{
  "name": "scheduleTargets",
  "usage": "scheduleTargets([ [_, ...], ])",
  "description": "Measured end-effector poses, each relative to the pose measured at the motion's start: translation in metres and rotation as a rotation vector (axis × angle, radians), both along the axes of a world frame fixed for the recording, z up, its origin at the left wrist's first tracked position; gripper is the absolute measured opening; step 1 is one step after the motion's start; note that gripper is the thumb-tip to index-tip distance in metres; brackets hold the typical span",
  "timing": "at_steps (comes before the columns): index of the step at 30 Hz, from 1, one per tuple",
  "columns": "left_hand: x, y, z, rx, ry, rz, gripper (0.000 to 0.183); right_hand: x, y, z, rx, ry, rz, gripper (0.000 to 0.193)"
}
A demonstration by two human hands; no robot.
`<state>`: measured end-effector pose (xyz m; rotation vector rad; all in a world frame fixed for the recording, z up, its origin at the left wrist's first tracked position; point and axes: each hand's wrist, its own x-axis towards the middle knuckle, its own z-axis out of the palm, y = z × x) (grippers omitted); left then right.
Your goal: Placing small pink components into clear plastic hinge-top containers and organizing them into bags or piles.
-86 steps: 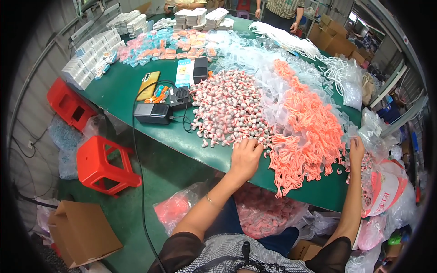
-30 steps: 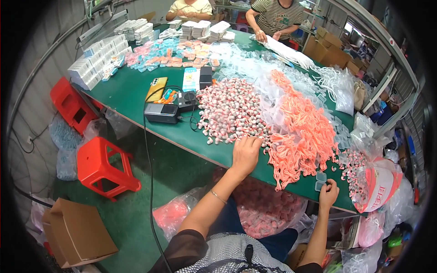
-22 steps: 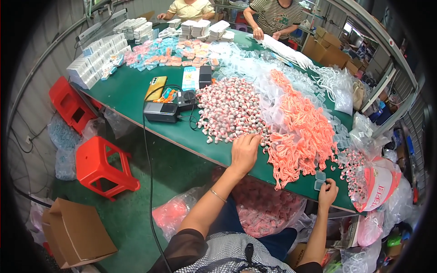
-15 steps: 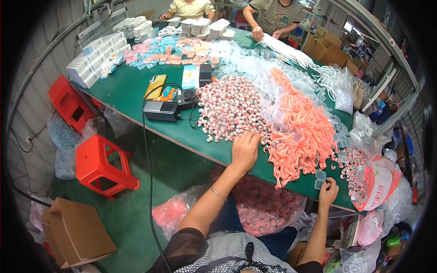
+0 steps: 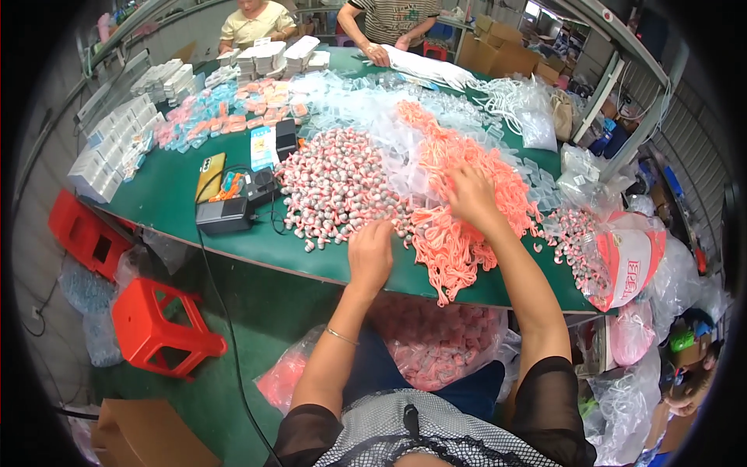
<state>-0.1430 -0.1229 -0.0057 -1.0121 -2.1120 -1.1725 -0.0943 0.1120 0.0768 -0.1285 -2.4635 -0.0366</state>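
My left hand (image 5: 370, 255) is at the near edge of a heap of small rounded silver-and-pink pieces (image 5: 334, 183). Its fingers are drawn together; whatever they may pinch is too small to make out. Over a pile of orange looped cords (image 5: 447, 261) reaches my right hand (image 5: 471, 198), fingers a little apart and pointing away from me, with nothing visible in them. Clear plastic cases (image 5: 401, 159) lie just left of that hand, between the heap and the cords. The right fingertips partly blend with the cords behind them.
Left on the green table (image 5: 167, 194) are a yellow phone (image 5: 210, 177), a black device (image 5: 224, 215) and white boxes (image 5: 117, 148). More silver-and-pink pieces spill from a bag (image 5: 634, 261) at right. Two people work across the table. A red stool (image 5: 159, 327) stands lower left.
My right hand has left the table's front edge, where it held a small clear case, and moved up over the orange cords. My left hand stays by the heap. The view has shifted right.
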Motion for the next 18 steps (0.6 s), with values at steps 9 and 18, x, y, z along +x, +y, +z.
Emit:
scheduleTargets([
  [9,0.003,-0.003,0.003,0.061,0.034,0.025,0.023,0.01,0.007,0.004,-0.068,-0.038,0.045,0.024],
  [18,0.002,-0.009,0.001,0.112,-0.027,-0.016,0.022,0.111,-0.018,0.0,-0.244,0.045,0.12,0.017],
])
